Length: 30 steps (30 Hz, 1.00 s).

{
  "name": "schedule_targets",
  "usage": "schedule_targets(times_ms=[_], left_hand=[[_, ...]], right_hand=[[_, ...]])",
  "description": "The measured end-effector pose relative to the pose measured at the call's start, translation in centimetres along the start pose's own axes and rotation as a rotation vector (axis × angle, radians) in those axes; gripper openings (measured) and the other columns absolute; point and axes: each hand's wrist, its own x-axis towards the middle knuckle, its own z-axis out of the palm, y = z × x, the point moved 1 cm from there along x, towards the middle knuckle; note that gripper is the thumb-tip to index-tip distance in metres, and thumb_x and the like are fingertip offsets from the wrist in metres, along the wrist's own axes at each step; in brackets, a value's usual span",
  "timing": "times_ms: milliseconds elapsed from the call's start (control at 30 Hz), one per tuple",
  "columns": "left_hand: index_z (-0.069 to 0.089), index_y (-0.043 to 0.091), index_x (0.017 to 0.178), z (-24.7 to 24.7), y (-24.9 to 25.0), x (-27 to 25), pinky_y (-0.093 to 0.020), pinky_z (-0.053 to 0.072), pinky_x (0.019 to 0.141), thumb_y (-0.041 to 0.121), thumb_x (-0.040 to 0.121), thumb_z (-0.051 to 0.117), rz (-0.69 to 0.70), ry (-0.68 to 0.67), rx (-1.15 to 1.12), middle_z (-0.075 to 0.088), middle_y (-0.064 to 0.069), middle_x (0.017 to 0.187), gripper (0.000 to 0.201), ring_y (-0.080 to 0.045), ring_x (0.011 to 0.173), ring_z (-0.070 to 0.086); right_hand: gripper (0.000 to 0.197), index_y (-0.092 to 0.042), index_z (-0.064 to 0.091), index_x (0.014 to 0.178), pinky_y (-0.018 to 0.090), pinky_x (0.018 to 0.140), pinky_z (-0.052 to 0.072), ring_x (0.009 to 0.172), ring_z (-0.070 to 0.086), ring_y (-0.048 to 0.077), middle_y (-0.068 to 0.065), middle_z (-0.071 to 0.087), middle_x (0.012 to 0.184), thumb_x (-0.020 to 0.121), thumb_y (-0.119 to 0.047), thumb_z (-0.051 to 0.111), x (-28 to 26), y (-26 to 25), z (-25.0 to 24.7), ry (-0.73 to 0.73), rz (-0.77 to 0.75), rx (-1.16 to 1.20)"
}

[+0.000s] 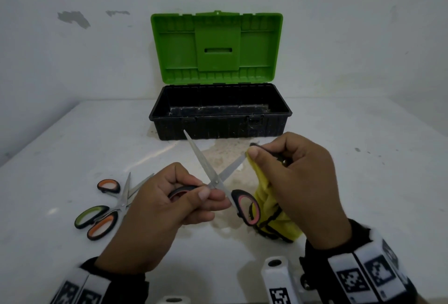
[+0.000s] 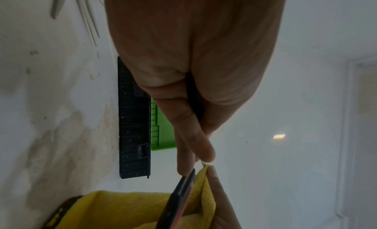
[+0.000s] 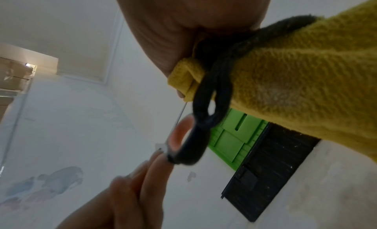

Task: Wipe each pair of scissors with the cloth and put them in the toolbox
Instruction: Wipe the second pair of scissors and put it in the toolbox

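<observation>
The left hand point(image 1: 169, 209) pinches one handle loop of the pink-handled scissors point(image 1: 213, 182), thumb and fingers curled round it, with the blades spread into an X above the counter point(image 1: 72, 148). The right hand point(image 1: 298, 182) grips the yellow cloth point(image 1: 269, 206), thumb and forefinger pinching a fold of it over the tip of the blade that points toward it.

To wipe well, I would judge it best to keep the fold closed on both flat faces of the blade and draw along the steel, fingertips clear of the cutting edge. The left grip should hold the loop firm so the pivot does not swing the free blade, whose point stands just ahead of the left grip, toward the toolbox point(image 1: 220, 114). The other blade looks as though it needs the same pass.

The scissors have long plain steel blades and black handles lined in pink; the second loop hangs between the two grips against the cloth. The toolbox, black with its green lid up, sits beyond both grips and shows nothing inside. Two more pairs, the orange-handled scissors point(image 1: 106, 206) among them, lie crossed on the counter just left of the left grip.
</observation>
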Motion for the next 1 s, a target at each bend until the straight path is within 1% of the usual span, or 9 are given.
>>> schedule_targets(times_ms=[67,133,267,367,500,667,733,867,1000], left_hand=[[0.052,-0.003,0.088,-0.2,0.1,0.1,-0.022,0.056,0.05,0.01,0.073,0.062,-0.011,0.004,0.008,0.075,-0.022,0.082,0.022,-0.032,0.078,0.076],[0.052,-0.004,0.089,-0.1,0.1,0.2,-0.022,0.057,0.051,0.006,0.078,0.062,-0.033,0.003,0.018,0.075,-0.022,0.083,0.018,-0.033,0.079,0.076],[0.053,-0.003,0.089,0.1,0.0,0.3,-0.02,0.057,0.053,-0.003,0.089,0.057,-0.112,0.027,-0.05,0.075,-0.024,0.085,0.004,-0.034,0.08,0.076],[0.055,-0.005,0.092,0.2,0.1,0.4,-0.019,0.056,0.054,-0.004,0.091,0.055,-0.148,0.051,-0.085,0.075,-0.024,0.085,0.002,-0.033,0.08,0.076],[0.054,-0.007,0.097,0.8,0.4,0.5,-0.021,0.058,0.058,-0.002,0.092,0.055,-0.129,0.051,-0.037,0.076,-0.021,0.085,0.007,-0.03,0.08,0.076],[0.054,-0.006,0.096,1.5,0.6,0.1,-0.024,0.059,0.061,0.0,0.092,0.058,-0.067,0.03,0.073,0.077,-0.016,0.082,0.008,-0.027,0.079,0.076],[0.055,-0.005,0.095,1.5,0.5,0.1,-0.023,0.059,0.06,0.0,0.092,0.058,-0.059,0.029,0.085,0.077,-0.016,0.082,0.007,-0.027,0.079,0.076],[0.055,-0.004,0.096,1.3,0.5,0.0,-0.022,0.058,0.06,0.001,0.092,0.059,-0.06,0.025,0.103,0.077,-0.015,0.083,0.007,-0.026,0.08,0.077],[0.056,-0.003,0.095,1.2,0.6,0.1,-0.023,0.059,0.06,0.0,0.092,0.059,-0.045,0.027,0.114,0.077,-0.015,0.083,0.005,-0.027,0.079,0.077]], right_hand=[[0.013,-0.022,0.07,0.072,0.006,0.055,0.041,0.062,0.06,0.002,-0.014,0.067,0.07,0.082,-0.024,0.079,-0.1,-0.1,0.1,-0.021,0.001,-0.019],[0.013,-0.022,0.07,0.072,0.006,0.054,0.041,0.059,0.059,0.0,-0.015,0.067,0.068,0.082,-0.024,0.079,0.5,0.5,-0.1,0.003,0.038,-0.017],[0.014,-0.024,0.07,0.072,0.014,0.053,0.044,0.055,0.059,0.003,-0.011,0.067,0.062,0.082,-0.029,0.078,1.5,1.5,-1.1,0.068,0.092,-0.024],[0.013,-0.025,0.069,0.074,0.01,0.056,0.044,0.06,0.062,0.001,-0.014,0.069,0.068,0.08,-0.027,0.08,0.8,0.9,-1.2,0.038,0.081,-0.011],[0.018,-0.025,0.063,0.072,0.007,0.053,0.04,0.062,0.06,0.002,-0.013,0.065,0.065,0.08,-0.027,0.079,-0.5,-0.2,0.0,-0.072,-0.002,-0.08],[0.017,-0.02,0.066,0.073,0.016,0.059,0.047,0.071,0.061,0.009,-0.01,0.065,0.068,0.083,-0.029,0.076,-1.1,-0.3,1.4,-0.192,-0.052,-0.143],[0.018,-0.02,0.065,0.072,0.014,0.058,0.045,0.071,0.06,0.009,-0.01,0.064,0.066,0.083,-0.029,0.076,-1.0,0.0,1.5,-0.188,-0.043,-0.155],[0.02,-0.023,0.063,0.069,0.011,0.055,0.042,0.068,0.059,0.008,-0.01,0.063,0.065,0.083,-0.028,0.077,-0.6,0.5,1.3,-0.105,0.011,-0.136],[0.018,-0.021,0.065,0.071,0.015,0.058,0.046,0.069,0.061,0.008,-0.01,0.064,0.065,0.083,-0.028,0.076,-1.3,-0.2,1.9,-0.201,-0.018,-0.132]])
